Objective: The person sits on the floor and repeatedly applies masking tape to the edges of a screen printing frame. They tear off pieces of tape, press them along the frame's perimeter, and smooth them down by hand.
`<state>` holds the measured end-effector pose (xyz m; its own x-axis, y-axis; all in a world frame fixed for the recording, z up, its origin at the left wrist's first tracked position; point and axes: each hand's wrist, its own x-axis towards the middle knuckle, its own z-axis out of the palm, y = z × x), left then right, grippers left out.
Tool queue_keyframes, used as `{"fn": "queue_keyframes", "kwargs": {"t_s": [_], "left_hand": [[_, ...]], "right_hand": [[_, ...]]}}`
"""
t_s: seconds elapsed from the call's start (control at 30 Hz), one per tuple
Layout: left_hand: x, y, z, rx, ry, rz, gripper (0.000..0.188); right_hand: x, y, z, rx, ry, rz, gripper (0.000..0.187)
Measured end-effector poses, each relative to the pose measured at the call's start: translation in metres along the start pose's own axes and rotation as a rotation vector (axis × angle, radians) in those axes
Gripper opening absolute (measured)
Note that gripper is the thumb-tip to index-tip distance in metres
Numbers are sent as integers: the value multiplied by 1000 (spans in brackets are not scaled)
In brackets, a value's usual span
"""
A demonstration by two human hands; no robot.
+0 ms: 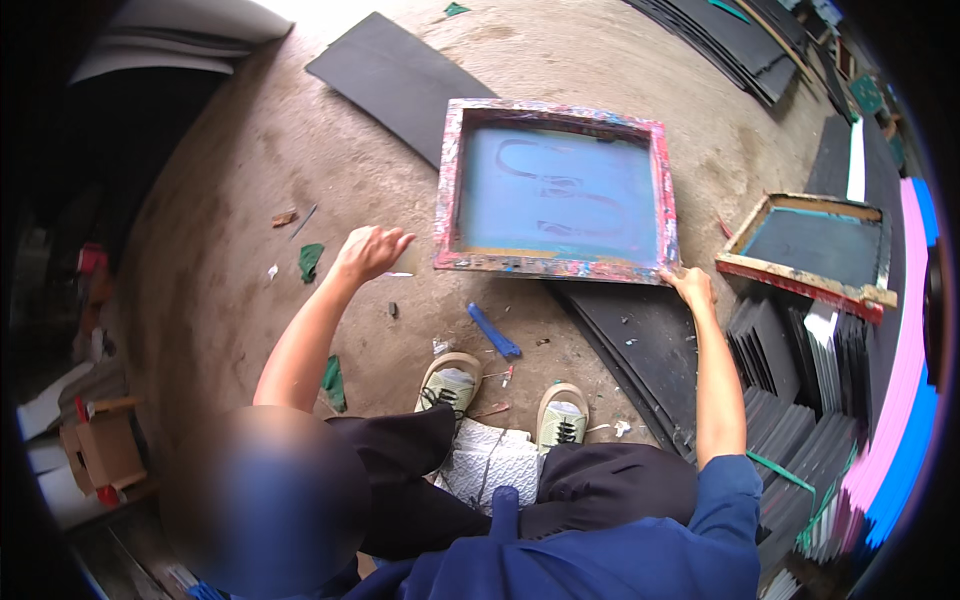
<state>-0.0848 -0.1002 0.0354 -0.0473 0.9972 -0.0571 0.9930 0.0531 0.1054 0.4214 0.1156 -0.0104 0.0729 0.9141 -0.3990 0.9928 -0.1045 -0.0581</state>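
Note:
A screen-printing frame with a paint-smeared red and white border and a translucent blue mesh stands in front of me, over dark sheets. Faint curved outlines show on its mesh. My right hand grips the frame's near right corner, the fingers partly hidden. To the left of the frame, my left hand is closed in a loose fist, apart from the frame; I see nothing in it. One long dark grey sheet sticks out behind the frame, and more dark sheets lie under its near side.
A second, smaller screen frame rests at the right, above stacked dark sheets. Pink sheets and blue sheets stand along the right edge. Scraps, including a blue strip and a green piece, litter the floor. A cardboard box is at left.

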Motion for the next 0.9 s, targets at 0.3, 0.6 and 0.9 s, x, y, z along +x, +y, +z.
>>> {"fn": "queue_keyframes", "kwargs": {"t_s": [0.3,0.6,0.9], "left_hand": [[7,-8,39,156,-53,54,59],[11,-11,54,132,-133,26,60],[8,-7,57,77,-100,3,59]], "right_hand": [[-35,-28,-9,-101,90,-135,58],[-99,-128,15,-85,348,-1060,16],[-191,-223,184,110,-111,-947,44]]}}
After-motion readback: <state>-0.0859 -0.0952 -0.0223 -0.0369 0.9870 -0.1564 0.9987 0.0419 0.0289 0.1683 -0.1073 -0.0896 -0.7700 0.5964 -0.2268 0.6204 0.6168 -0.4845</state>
